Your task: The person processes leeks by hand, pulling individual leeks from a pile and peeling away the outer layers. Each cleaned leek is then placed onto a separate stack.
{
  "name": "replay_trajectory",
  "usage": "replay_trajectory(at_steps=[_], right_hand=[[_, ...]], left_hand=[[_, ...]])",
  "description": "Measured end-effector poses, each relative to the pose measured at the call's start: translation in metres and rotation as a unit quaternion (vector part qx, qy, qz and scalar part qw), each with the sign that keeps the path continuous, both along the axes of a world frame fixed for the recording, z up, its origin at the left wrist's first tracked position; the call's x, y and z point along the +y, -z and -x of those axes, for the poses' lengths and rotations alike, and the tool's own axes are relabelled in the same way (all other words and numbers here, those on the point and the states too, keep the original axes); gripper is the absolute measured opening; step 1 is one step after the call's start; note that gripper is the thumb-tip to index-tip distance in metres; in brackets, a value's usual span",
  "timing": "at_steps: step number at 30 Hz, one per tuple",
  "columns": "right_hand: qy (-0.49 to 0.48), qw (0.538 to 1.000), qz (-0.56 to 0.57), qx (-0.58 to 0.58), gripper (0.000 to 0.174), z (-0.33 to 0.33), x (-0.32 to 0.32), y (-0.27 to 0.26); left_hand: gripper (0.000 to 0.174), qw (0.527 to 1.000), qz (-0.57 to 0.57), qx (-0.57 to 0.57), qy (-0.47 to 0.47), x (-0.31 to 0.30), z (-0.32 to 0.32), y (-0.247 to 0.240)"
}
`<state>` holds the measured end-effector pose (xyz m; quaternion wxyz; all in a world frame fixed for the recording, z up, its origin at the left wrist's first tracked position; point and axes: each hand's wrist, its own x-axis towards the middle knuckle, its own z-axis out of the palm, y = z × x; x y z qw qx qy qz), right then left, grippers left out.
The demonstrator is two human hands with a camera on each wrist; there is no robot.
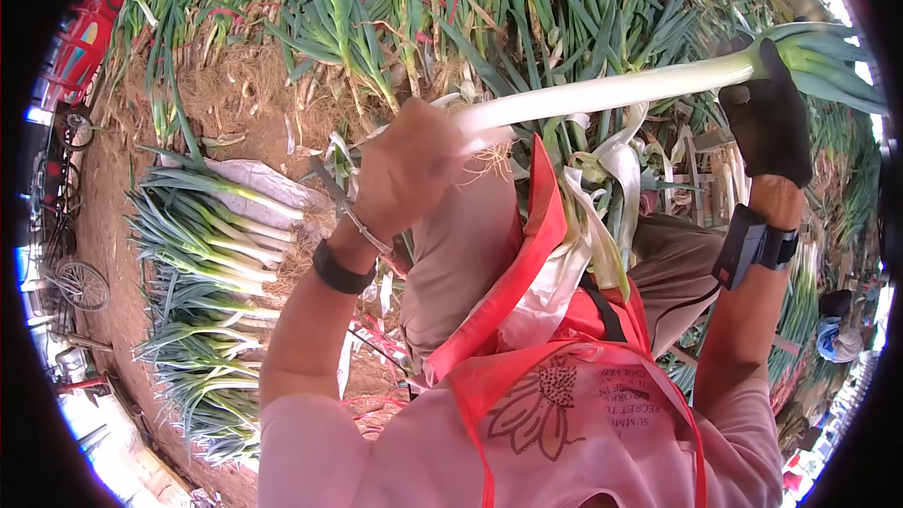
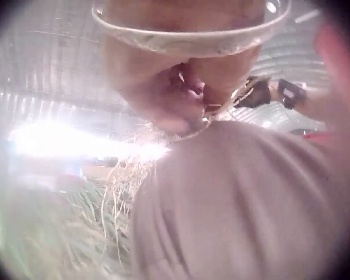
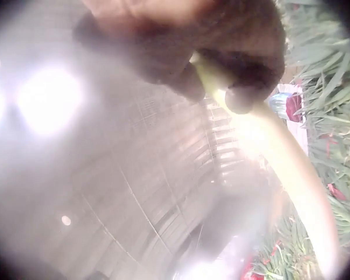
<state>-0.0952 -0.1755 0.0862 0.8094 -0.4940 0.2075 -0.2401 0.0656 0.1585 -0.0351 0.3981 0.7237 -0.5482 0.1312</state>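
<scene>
A long leek point(image 1: 611, 94) stretches between both hands, its white root end to the left and its green leaves to the right. My bare left hand point(image 1: 414, 165) grips the root end, and thin roots point(image 1: 491, 162) hang beside its fingers. The dark-gloved right hand point(image 1: 771, 122) holds the leek where white turns to green. In the right wrist view, gloved fingers point(image 3: 240, 96) curl round the pale stalk point(image 3: 300, 175). In the left wrist view, the left hand point(image 2: 181, 87) is close over a trousered knee point(image 2: 221, 192), with stringy roots near its fingers.
Trimmed leeks point(image 1: 221, 235) lie in rows on the ground at the left. Rooted leeks point(image 1: 357, 28) with red ties are heaped ahead. Peeled leaves point(image 1: 616, 169) hang over the red apron point(image 1: 489, 310) on my lap. A bicycle point(image 1: 82, 284) stands at far left.
</scene>
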Motion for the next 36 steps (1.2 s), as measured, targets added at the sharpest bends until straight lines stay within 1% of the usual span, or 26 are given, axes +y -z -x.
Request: replay_trajectory(at_steps=[2, 3, 4, 5, 6, 7, 8, 10, 12, 13, 14, 15, 16, 17, 18, 20, 22, 26, 28, 29, 30, 31, 32, 34, 35, 36], right_hand=[[-0.036, 0.996, -0.024, -0.075, 0.036, 0.002, 0.015, -0.004], [-0.040, 0.996, -0.023, -0.074, 0.036, 0.006, 0.015, -0.002], [-0.033, 0.992, 0.049, -0.108, 0.038, 0.011, 0.013, 0.003], [-0.024, 0.982, 0.122, -0.141, 0.041, 0.012, 0.016, 0.005], [-0.028, 0.982, 0.122, -0.144, 0.041, 0.011, 0.020, 0.007], [-0.094, 0.967, 0.059, -0.228, 0.043, 0.009, 0.025, 0.009], [-0.157, 0.939, -0.005, -0.307, 0.044, 0.007, 0.029, 0.010], [-0.173, 0.933, 0.010, -0.315, 0.042, 0.001, 0.028, 0.006], [-0.003, 0.975, 0.091, -0.204, 0.042, -0.005, 0.029, -0.001], [-0.178, 0.938, 0.072, -0.288, 0.038, -0.005, 0.016, 0.004], [-0.179, 0.938, 0.073, -0.288, 0.038, -0.006, 0.002, 0.011], [-0.161, 0.947, 0.062, -0.271, 0.037, -0.009, -0.009, 0.015], [-0.143, 0.955, 0.051, -0.254, 0.035, -0.007, -0.019, 0.018], [-0.036, 0.978, 0.040, -0.201, 0.029, -0.015, -0.002, 0.008], [-0.034, 0.978, 0.041, -0.203, 0.029, -0.024, 0.023, -0.005], [0.137, 0.980, 0.018, -0.145, 0.024, -0.035, 0.063, -0.025], [0.139, 0.982, 0.030, -0.127, 0.024, -0.037, 0.063, -0.022], [0.125, 0.984, 0.045, -0.115, 0.023, -0.034, 0.049, -0.014], [0.123, 0.985, 0.051, -0.108, 0.023, -0.032, 0.044, -0.011], [0.124, 0.985, 0.052, -0.104, 0.023, -0.032, 0.041, -0.009], [0.127, 0.985, 0.055, -0.099, 0.023, -0.032, 0.039, -0.008], [0.132, 0.985, 0.057, -0.094, 0.023, -0.032, 0.037, -0.006], [0.134, 0.986, 0.059, -0.086, 0.023, -0.032, 0.035, -0.003], [0.147, 0.985, 0.062, -0.069, 0.023, -0.035, 0.028, 0.001], [0.156, 0.984, 0.063, -0.058, 0.023, -0.038, 0.022, 0.003], [0.172, 0.982, 0.070, -0.042, 0.023, -0.043, 0.014, 0.008]], left_hand=[[0.021, 0.999, 0.024, -0.042, -0.014, 0.002, -0.004, 0.000], [0.020, 0.984, -0.010, 0.176, -0.019, 0.007, -0.007, -0.001], [0.019, 0.921, -0.042, 0.386, -0.021, 0.012, -0.010, -0.002], [0.019, 0.921, -0.040, 0.386, -0.023, 0.013, -0.013, -0.004], [0.017, 0.892, -0.057, 0.448, 0.004, 0.013, -0.018, -0.008], [0.016, 0.859, -0.075, 0.506, 0.032, 0.014, -0.023, -0.011], [0.016, 0.860, -0.075, 0.504, 0.031, 0.016, -0.027, -0.012], [0.020, 0.815, -0.052, 0.572, 0.075, 0.019, -0.034, -0.012], [0.024, 0.820, -0.031, 0.562, 0.098, 0.015, -0.033, -0.014], [0.029, 0.822, -0.012, 0.555, 0.123, 0.013, -0.031, -0.014], [0.029, 0.822, -0.011, 0.555, 0.123, 0.009, -0.030, -0.009], [0.033, 0.892, -0.063, 0.439, 0.090, 0.005, -0.029, -0.002], [0.034, 0.919, -0.089, 0.377, 0.074, 0.003, -0.030, 0.003], [0.036, 0.942, -0.113, 0.313, 0.056, 0.001, -0.031, 0.007], [0.034, 0.940, -0.103, 0.317, 0.070, 0.000, -0.033, 0.006], [0.033, 0.939, -0.093, 0.320, 0.087, -0.002, -0.034, 0.004], [0.029, 0.929, -0.116, 0.349, 0.029, -0.002, -0.032, -0.004], [0.024, 0.933, -0.103, 0.338, 0.065, -0.004, -0.034, -0.001], [0.021, 0.984, -0.023, 0.165, 0.061, -0.002, -0.033, 0.003], [0.021, 0.984, -0.023, 0.163, 0.062, 0.000, -0.029, 0.001], [0.020, 0.917, 0.038, 0.393, 0.047, 0.002, -0.022, -0.001], [0.019, 0.794, 0.097, 0.600, 0.029, 0.004, -0.014, -0.001], [0.019, 0.793, 0.097, 0.600, 0.028, 0.004, -0.008, 0.003], [0.016, 0.811, 0.188, 0.553, 0.025, 0.003, 0.000, 0.011], [0.016, 0.860, 0.098, 0.501, -0.021, 0.005, -0.002, 0.010], [0.016, 0.862, 0.099, 0.498, -0.007, 0.007, 0.000, 0.007]])
